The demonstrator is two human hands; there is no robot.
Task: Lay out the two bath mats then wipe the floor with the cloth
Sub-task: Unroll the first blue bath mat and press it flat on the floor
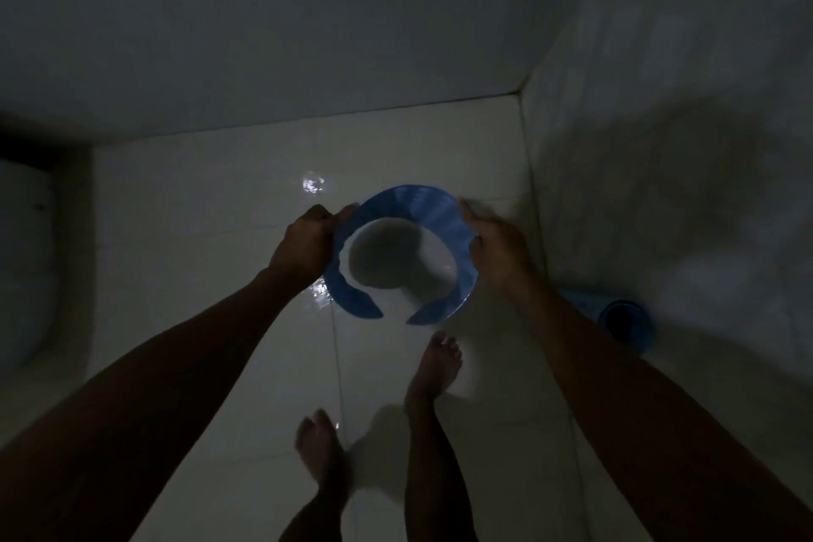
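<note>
You're standing barefoot on the pale glossy tiled floor (220, 321) of a dim bathroom, both arms reaching fwd and holding up a blue horseshoe-shaped contour bath mat (422, 207). Taking that mat as the ref pt: it's hanging in the air above the floor, curved into a near-ring w/ its open gap facing back toward you, and it's casting a round dark shadow on the tiles showing through its middle.

Your left hand (305, 244) is gripping the mat's left edge, fingers curled round it. Your right hand (495, 244) is holding the mat's right edge, thumb lying along the top of the mat; it's motion-blurred, so the other fingers can't be made out.

Right of the mat and a bit nearer you, a second blue item that looks like a rolled mat (624, 321) is lying on the floor against the wall (660, 145); too dark to say more. Your right foot (435, 365) is stepping just below the mat's gap, your left foot (319, 449) sitting further back. Far left of the mat, a white toilet (26, 268) is showing at the edge. Small wet glints are shining on the tiles just left of the mat.
</note>
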